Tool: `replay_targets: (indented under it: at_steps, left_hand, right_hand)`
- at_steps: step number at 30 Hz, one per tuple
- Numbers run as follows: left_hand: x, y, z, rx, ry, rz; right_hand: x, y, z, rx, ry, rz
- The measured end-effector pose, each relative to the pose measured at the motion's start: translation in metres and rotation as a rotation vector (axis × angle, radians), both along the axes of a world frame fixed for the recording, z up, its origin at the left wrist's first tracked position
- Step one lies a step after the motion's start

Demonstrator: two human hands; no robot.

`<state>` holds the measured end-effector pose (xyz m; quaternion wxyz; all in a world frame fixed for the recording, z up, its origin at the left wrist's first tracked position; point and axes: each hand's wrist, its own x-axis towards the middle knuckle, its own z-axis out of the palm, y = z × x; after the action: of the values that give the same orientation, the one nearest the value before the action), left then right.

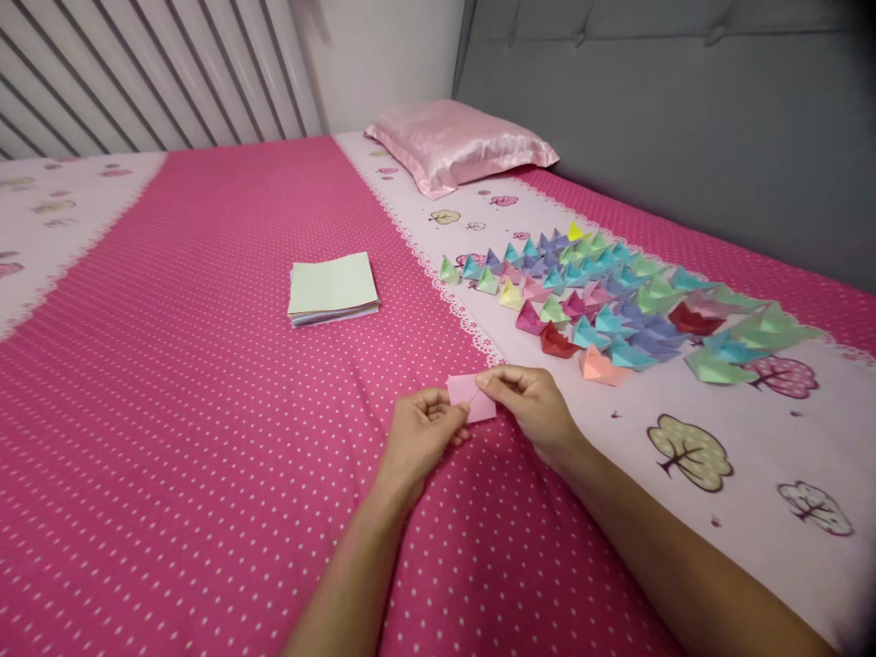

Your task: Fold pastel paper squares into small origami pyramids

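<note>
A small pink piece of folded paper (484,407) is held between both hands, just above the bed. My left hand (425,436) pinches its left lower part, thumb in front. On the upper right corner, my right hand (530,401) grips it between thumb and fingers. A crease or slit runs diagonally across the paper's face. Beyond my right hand stand many folded paper boats (595,297) in rows, in green, blue, purple, pink, red, yellow and orange. The nearest one is a peach-coloured paper boat (602,367).
A stack of paper sheets (333,286), pale green on top, lies to the left on the pink dotted bedsheet (171,411). A shiny pink pillow (458,141) rests at the back against the grey padded headboard (684,119). White slatted panelling (151,73) stands at the far left.
</note>
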<state>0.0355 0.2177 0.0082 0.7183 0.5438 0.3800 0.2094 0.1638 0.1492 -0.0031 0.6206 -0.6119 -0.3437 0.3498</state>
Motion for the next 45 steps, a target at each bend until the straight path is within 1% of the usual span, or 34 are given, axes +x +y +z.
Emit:
replay_targets:
  at_steps: [5,11,14,19,24,28,30,34,36,38,41,45]
  left_hand:
    - [0.004,-0.004,0.0,0.023,0.015,0.082]
    - [0.003,-0.004,-0.001,-0.003,-0.007,0.105]
    - [0.002,-0.003,0.0,-0.045,-0.031,0.079]
    - [0.001,-0.002,0.001,-0.143,-0.08,0.022]
    - [0.001,-0.002,-0.001,-0.18,-0.151,0.01]
    - [0.001,0.0,0.001,-0.168,-0.183,0.052]
    - [0.001,0.0,0.002,-0.166,-0.193,0.061]
    - [0.0,-0.001,0.003,-0.131,-0.227,0.076]
    - [-0.001,0.0,0.001,-0.099,-0.207,0.077]
    - [-0.001,0.0,-0.002,-0.062,-0.16,0.085]
    - [-0.001,0.002,-0.005,-0.004,-0.093,0.082]
    - [0.0,0.002,-0.006,0.031,-0.062,-0.005]
  right_hand:
    - [-0.003,-0.003,0.0,0.011,-0.161,0.027]
    - [-0.008,-0.004,0.005,0.027,-0.258,0.011]
    - [-0.007,-0.004,0.005,0.034,-0.241,-0.018]
    - [-0.003,-0.003,0.002,0.054,-0.127,-0.037]
    - [0.0,-0.001,0.0,0.059,-0.047,-0.059]
    - [0.005,0.001,-0.001,0.074,0.032,-0.122]
    - [0.005,0.001,0.0,0.061,0.048,-0.114]
    - [0.003,-0.001,0.002,0.015,-0.038,0.015]
    - [0.002,-0.002,0.003,0.0,-0.105,0.084]
    - [0.001,-0.003,0.003,-0.002,-0.143,0.111]
    - [0.0,-0.002,0.003,0.0,-0.143,0.082]
    - [0.0,0.0,0.003,0.012,-0.15,0.037]
